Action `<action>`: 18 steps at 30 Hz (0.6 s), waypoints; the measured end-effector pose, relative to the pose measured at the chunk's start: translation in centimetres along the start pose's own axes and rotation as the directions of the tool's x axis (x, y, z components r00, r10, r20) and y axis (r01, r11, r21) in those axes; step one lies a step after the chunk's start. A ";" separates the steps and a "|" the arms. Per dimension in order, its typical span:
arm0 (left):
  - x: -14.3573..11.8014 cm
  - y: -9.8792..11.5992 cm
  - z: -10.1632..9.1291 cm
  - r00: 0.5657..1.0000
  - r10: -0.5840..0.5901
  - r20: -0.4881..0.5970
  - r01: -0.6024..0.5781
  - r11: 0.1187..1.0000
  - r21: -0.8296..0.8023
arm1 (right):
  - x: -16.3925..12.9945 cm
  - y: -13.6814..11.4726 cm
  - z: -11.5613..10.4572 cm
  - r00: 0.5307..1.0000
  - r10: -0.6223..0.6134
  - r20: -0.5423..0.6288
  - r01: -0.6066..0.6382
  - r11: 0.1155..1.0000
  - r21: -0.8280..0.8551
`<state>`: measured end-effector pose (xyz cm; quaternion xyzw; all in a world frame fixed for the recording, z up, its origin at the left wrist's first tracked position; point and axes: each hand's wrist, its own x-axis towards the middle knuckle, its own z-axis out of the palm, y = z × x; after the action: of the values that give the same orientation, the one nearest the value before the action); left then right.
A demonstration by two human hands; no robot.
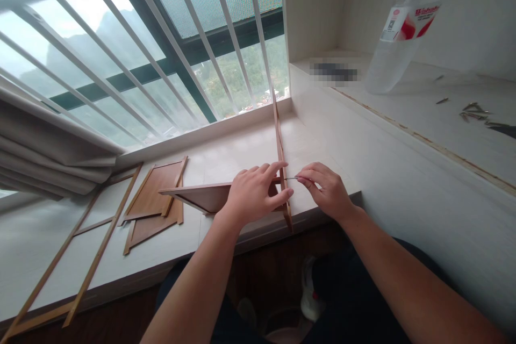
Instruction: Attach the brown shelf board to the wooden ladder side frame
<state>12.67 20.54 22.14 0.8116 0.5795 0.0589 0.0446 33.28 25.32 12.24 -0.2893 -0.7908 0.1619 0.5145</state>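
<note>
Already one panel meets the upright frame; left hand clasps that frame, right hand pinches a thin rod; left of the frame, loose panels lie (seemingly) unfitted.

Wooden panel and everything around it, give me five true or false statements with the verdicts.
1. The left hand steadies a wooden panel. True.
2. The right hand is empty. False: it pinches a slim metal rod.
3. Screws lie on the shelf. True.
4. The curtain hangs at the picture's right edge. False: it hangs at the left.
5. The bottle lies on its side. False: it stands.
</note>
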 end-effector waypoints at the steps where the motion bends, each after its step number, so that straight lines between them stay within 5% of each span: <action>1: 0.0 0.0 0.0 1.000 0.000 -0.001 0.000 1.000 0.000 | 0.0 0.0 0.0 1.000 -0.004 0.002 0.004 1.000 0.002; 18: -0.1 0.0 0.1 1.000 -0.002 -0.014 0.002 1.000 -0.002 | 0.0 -0.2 0.1 1.000 0.021 -0.016 -0.021 1.000 0.023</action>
<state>12.68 20.49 22.02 0.8105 0.5806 0.0650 0.0414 33.17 25.18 12.36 -0.2930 -0.7817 0.1739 0.5224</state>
